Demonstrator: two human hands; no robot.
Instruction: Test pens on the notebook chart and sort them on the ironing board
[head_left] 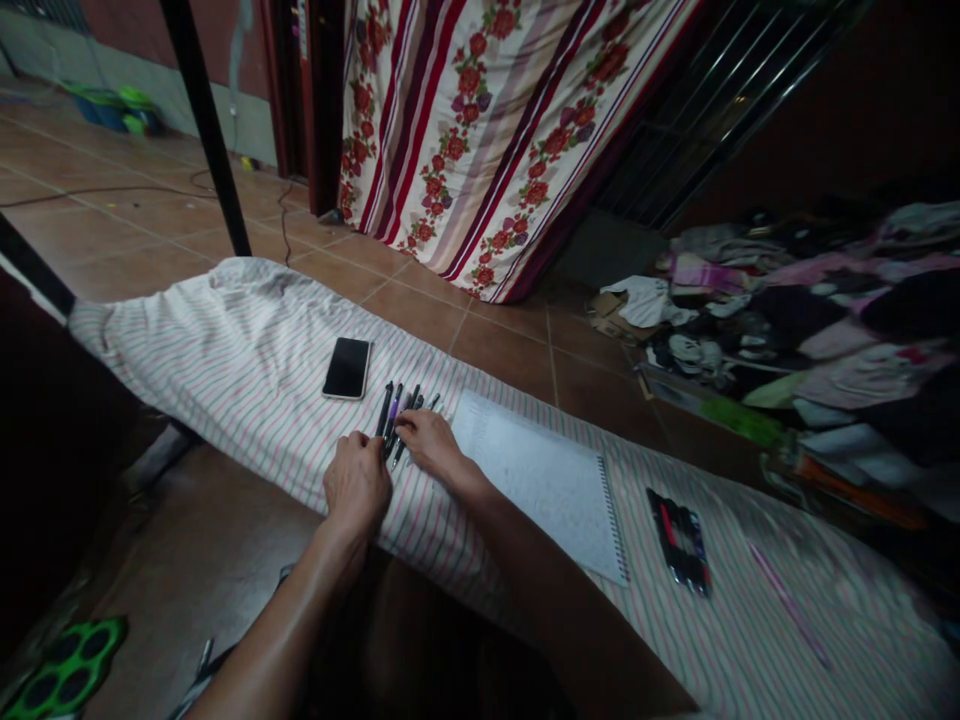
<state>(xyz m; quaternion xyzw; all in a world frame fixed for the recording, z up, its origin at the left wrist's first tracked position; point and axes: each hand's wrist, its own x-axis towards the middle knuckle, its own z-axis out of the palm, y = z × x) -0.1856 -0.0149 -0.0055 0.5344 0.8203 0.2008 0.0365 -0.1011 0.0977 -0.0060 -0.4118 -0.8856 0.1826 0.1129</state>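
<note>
Several pens [399,412] lie side by side on a striped cloth [247,350] that covers a narrow board. My left hand [357,484] rests on the near ends of the pens, fingers curled over them. My right hand [427,443] lies just to their right, its fingertips pinching the end of one pen. A black phone [347,368] lies face up to the left of the pens. A spiral-bound sketch pad [547,480] with faint pencil marks lies to the right of my right hand.
A dark pack of pens [681,540] and a loose pink pen [787,602] lie further right on the cloth. A floral striped curtain [487,130] hangs behind. A heap of clothes [810,320] fills the right. Tiled floor lies beyond the board.
</note>
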